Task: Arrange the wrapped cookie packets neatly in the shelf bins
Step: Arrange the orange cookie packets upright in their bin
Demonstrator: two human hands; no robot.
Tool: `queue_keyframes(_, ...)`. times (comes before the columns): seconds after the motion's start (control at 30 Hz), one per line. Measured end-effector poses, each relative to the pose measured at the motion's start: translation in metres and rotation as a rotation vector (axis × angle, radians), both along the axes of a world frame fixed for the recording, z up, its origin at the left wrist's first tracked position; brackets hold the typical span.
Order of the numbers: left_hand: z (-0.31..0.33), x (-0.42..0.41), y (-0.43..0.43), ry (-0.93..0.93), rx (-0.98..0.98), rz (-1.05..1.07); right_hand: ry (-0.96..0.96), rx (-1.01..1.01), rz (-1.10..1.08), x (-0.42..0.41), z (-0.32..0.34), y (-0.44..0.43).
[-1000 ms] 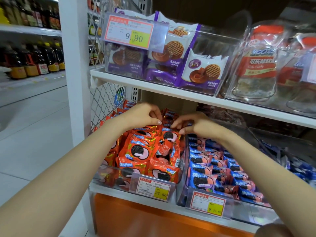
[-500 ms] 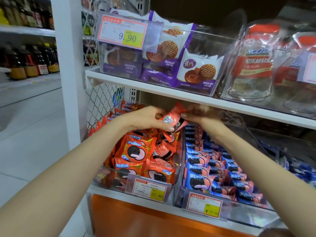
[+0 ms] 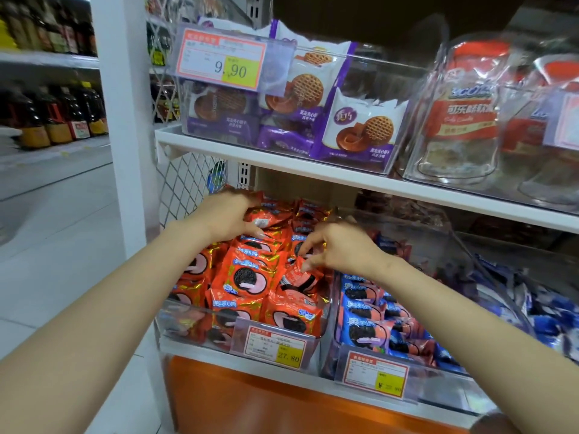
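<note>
A clear bin on the lower shelf is full of red wrapped cookie packets. My left hand reaches over the back of this bin, its fingers and thumb curled round a red packet lying on top of the pile. My right hand hovers over the bin's right side and pinches the top edge of a tilted red packet between thumb and fingertips. The neighbouring clear bin on the right holds blue cookie packets in rows.
The upper shelf hangs close above my hands, carrying a clear bin of purple cookie bags and jars of red-labelled snacks. Price tags clip to the bin fronts. A white post and wire mesh stand at the left.
The red packet held up between both hands has gone down to the pile. My left hand shifted to the back left of the bin; my right hand dropped to the tilted packet.
</note>
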State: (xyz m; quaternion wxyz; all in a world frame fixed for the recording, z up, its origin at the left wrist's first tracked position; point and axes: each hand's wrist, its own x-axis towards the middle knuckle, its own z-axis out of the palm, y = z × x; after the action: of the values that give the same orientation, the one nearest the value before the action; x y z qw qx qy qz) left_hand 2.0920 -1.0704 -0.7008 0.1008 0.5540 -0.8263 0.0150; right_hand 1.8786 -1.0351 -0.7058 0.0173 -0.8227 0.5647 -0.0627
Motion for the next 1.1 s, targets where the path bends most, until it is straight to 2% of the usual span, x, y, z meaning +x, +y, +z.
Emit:
queue_keyframes(0.07, 0.005, 0.003, 0.001, 0.056, 0.118, -0.019, -0.033, 0.032, 0.016, 0.003, -0.003, 0.0)
queue_keyframes(0.13, 0.01, 0.008, 0.002, 0.081, 0.169, -0.041, -0.154, 0.097, 0.028, 0.001, -0.003, -0.001)
queue_keyframes(0.2, 0.011, 0.008, 0.003, 0.09, 0.173, -0.067, -0.296, 0.146, 0.021, -0.007, 0.005, -0.001)
queue_keyframes(0.3, 0.013, 0.002, 0.004, 0.133, 0.107, -0.118, -0.455, 0.085, 0.006, -0.021, 0.021, 0.0)
queue_keyframes(0.4, 0.017, -0.01, 0.009, 0.32, 0.107, -0.208, -0.73, 0.051, 0.004, -0.032, 0.024, 0.0)
queue_keyframes(0.47, 0.019, -0.02, 0.016, 0.466, 0.183, -0.252, -0.969, 0.064, -0.002, -0.035, 0.021, -0.001)
queue_keyframes(0.53, 0.017, -0.03, 0.02, 0.536, 0.227, -0.286, -1.16, 0.05, -0.04, -0.035, 0.019, -0.002)
queue_keyframes(0.67, 0.013, -0.039, 0.016, 0.688, 0.061, -0.244, -1.329, 0.014, 0.004, -0.027, 0.018, 0.0)
queue_keyframes(0.77, 0.014, -0.025, 0.006, 0.636, -0.126, -0.063, -1.283, 0.004, 0.076, -0.022, 0.015, -0.001)
queue_keyframes(0.9, 0.005, 0.007, -0.005, 0.533, -0.344, 0.189, -0.875, 0.045, 0.052, -0.023, 0.012, -0.002)
queue_keyframes(0.93, 0.0, 0.014, -0.008, 0.501, -0.318, 0.203, -0.782, 0.065, 0.046, -0.024, 0.009, -0.002)
queue_keyframes(1.03, -0.012, 0.027, -0.011, 0.468, -0.078, 0.132, -0.603, 0.086, 0.055, -0.025, 0.0, -0.002)
queue_keyframes(1.1, -0.012, 0.03, -0.009, 0.466, -0.067, 0.089, -0.56, 0.084, 0.061, -0.025, 0.0, -0.001)
